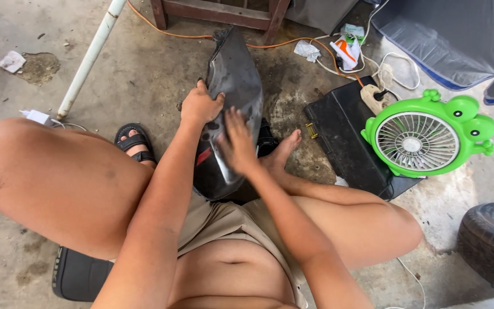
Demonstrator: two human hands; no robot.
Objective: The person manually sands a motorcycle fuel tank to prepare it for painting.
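While the seated person braces a dark, glossy motorcycle fairing panel (232,103) upright on the concrete floor (144,74) between their legs, the left hand (200,106) closes its grip on the panel's left edge, apparently steadying it. The right hand (238,143) lies flat and open on its face. A green frog-shaped fan (427,134) stands right.

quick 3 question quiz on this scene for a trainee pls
1. True or false: the left hand grips the edge of the dark panel.
2. How does the right hand lie on the panel? A flat, fingers spread; B fist; C off it.
3. What green thing stands on the black case?

Key: 1 true. 2 A. 3 The frog-shaped fan.
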